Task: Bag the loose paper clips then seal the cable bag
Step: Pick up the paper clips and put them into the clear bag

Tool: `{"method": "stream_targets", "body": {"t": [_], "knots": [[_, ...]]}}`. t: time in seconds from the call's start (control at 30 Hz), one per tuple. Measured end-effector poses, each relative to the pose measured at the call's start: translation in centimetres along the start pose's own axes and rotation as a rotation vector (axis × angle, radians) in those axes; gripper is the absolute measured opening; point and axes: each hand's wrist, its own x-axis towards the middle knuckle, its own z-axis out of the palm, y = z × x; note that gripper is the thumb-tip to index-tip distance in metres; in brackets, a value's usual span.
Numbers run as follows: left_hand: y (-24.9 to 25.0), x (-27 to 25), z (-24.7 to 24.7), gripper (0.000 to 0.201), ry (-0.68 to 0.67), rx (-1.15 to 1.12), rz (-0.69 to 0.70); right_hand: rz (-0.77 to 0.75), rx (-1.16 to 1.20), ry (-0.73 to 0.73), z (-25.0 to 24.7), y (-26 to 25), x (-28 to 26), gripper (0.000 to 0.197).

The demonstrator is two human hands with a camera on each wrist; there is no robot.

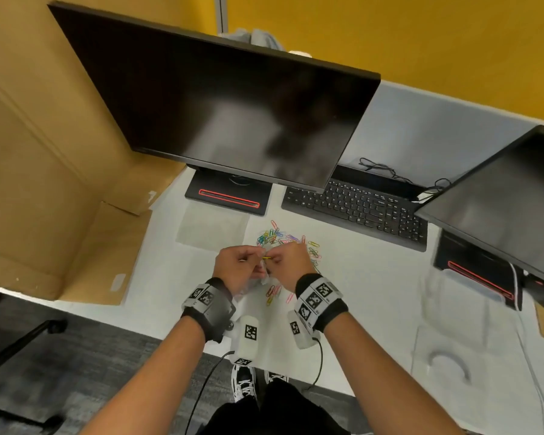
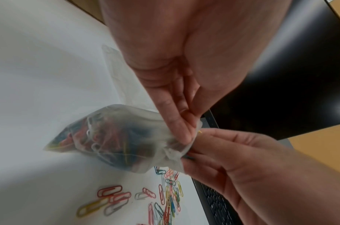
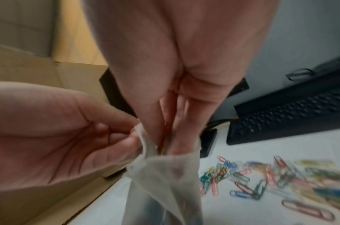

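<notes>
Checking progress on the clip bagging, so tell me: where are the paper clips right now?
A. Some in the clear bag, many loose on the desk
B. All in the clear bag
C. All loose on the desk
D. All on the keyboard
A: the clear bag pinched at its mouth by the left hand already holds a coloured bunch, while loose paper clips lie scattered on the white desk.

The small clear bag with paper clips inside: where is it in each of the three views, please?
Head: the clear bag is low centre, mostly hidden between the two hands.
Left wrist: the bag is at centre, bulging with clips, its mouth pinched by the left hand.
Right wrist: the bag is bottom centre, mouth up.
Shared landmark: the loose paper clips on the white desk.
</notes>
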Motion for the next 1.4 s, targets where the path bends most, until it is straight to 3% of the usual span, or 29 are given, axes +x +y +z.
{"method": "stream_targets", "body": {"t": [0.1,0.17,0.23,0.27,0.33,0.4,0.57,0.7,0.87,0.93,1.0,1.1,1.17,1.23,1.3,1.37,1.4], "knots": [[0.0,-0.2,-0.1,0.012,0.030,0.029,0.022,-0.110,-0.124,-0.146,-1.3,-0.3,-0.4,0.022],[-0.2,-0.3,-0.6,0.013,0.066,0.053,0.026,-0.027,0.146,-0.139,-2.6,0.6,-0.3,0.026],[-0.3,-0.5,-1.3,0.013,0.109,0.046,0.022,0.051,0.387,-0.037,-4.1,2.1,0.6,0.020],[-0.3,-0.7,-1.7,0.014,0.128,0.038,0.025,0.059,0.347,0.031,-4.6,3.0,1.6,0.019],[0.0,-1.1,-2.2,0.015,0.156,0.016,0.038,0.050,-0.010,0.069,-4.9,5.1,4.1,0.024],[0.1,-1.4,-2.5,0.015,0.174,0.000,0.053,0.047,-0.246,0.007,-4.2,6.5,6.3,0.039],[0.1,-1.2,-3.1,0.017,0.195,0.016,0.072,-0.048,-0.485,-0.217,-0.4,6.0,9.6,0.061],[0.5,-0.6,-3.0,0.014,0.173,0.015,0.076,-0.217,-0.886,-0.323,2.1,4.8,9.8,0.051],[0.1,0.7,-2.8,0.013,0.123,0.049,0.083,-0.373,-0.967,-0.292,2.4,4.4,9.3,0.030],[0.1,1.0,-2.5,0.014,0.089,0.077,0.088,-0.338,-0.905,-0.265,1.6,4.8,9.6,0.026],[0.1,1.3,-2.2,0.016,0.063,0.117,0.100,-0.200,-0.712,-0.174,0.5,5.4,9.5,0.023],[0.1,1.2,-1.8,0.017,0.068,0.138,0.120,0.064,-0.207,0.093,-1.2,6.6,8.7,0.017],[0.0,1.4,-1.8,0.020,0.073,0.122,0.117,0.227,0.236,0.188,-2.5,6.6,7.3,0.018],[-0.1,1.6,-1.7,0.022,0.077,0.108,0.108,0.308,0.694,0.127,-3.6,5.3,5.5,0.024],[-0.1,1.6,-1.5,0.021,0.085,0.114,0.106,0.288,0.926,0.034,-4.2,3.6,3.9,0.026],[0.0,1.7,-1.2,0.020,0.086,0.116,0.104,0.244,0.935,-0.059,-3.8,2.2,3.0,0.026],[0.0,1.8,-1.2,0.021,0.087,0.120,0.102,0.212,0.815,-0.077,-3.3,1.6,2.7,0.025]]}}
